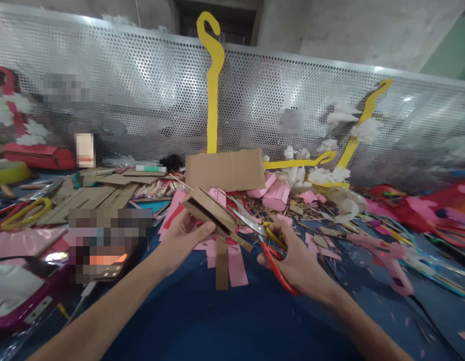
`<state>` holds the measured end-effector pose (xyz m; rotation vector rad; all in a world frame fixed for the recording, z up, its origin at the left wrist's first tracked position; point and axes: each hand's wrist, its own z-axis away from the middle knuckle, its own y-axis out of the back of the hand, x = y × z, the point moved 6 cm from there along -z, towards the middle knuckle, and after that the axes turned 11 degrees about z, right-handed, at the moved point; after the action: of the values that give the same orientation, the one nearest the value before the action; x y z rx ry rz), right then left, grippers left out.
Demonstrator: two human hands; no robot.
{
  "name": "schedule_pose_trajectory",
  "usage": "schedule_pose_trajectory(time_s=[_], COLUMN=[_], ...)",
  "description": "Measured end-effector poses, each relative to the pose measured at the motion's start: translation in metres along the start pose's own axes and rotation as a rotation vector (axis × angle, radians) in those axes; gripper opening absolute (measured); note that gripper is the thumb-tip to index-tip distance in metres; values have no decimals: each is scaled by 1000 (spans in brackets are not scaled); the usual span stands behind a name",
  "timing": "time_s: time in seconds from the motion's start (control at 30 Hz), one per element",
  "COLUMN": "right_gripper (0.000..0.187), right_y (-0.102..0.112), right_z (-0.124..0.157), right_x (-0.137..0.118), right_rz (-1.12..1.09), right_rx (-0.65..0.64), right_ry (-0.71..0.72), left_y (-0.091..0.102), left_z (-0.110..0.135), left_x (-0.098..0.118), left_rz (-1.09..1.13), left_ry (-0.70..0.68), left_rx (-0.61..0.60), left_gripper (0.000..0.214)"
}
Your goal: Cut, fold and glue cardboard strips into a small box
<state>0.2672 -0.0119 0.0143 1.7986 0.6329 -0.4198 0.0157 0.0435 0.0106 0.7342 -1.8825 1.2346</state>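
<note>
The left hand (182,235) pinches a folded cardboard piece (208,210) by its near lower corner, thumb on top, and holds it tilted just above the desk (202,311). The right hand (298,260) is closed through the red handles of the scissors (262,235), whose blades are parted and meet the cardboard's right edge. Cardboard like this looks light and stiff, though it will probably crease if squeezed; a grip near the cut line, just left of the blades, should keep it from flexing. Below the left hand, pink paper strips (234,263) and a brown cardboard strip (222,271) hang or lie loose. Beyond both hands stands a flat cardboard panel (225,170).
</note>
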Motion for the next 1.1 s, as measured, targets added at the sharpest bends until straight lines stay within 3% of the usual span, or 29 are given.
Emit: schedule_pose_trajectory(time_s=[0.1, 0.3, 0.57, 0.9, 1.1], right_gripper=[53, 30, 15, 11, 13], right_y=[0, -2, -1, -3, -12], right_z=[4, 5, 2, 3, 3], right_x=[-3, -21, -22, -24, -15], right_rz=[142, 91, 85, 57, 24], right_rx=[12, -65, -104, -123, -144], right_ry=[51, 172, 169, 138, 103], left_y=[-1, 1, 2, -1, -4], left_z=[1, 1, 1, 1, 0], left_x=[-2, -3, -3, 0, -2], left_rz=[-26, -52, -47, -43, -19], left_ry=[16, 8, 26, 8, 16], left_rx=[-38, -87, -98, -94, -154], left_gripper=[36, 27, 29, 31, 33])
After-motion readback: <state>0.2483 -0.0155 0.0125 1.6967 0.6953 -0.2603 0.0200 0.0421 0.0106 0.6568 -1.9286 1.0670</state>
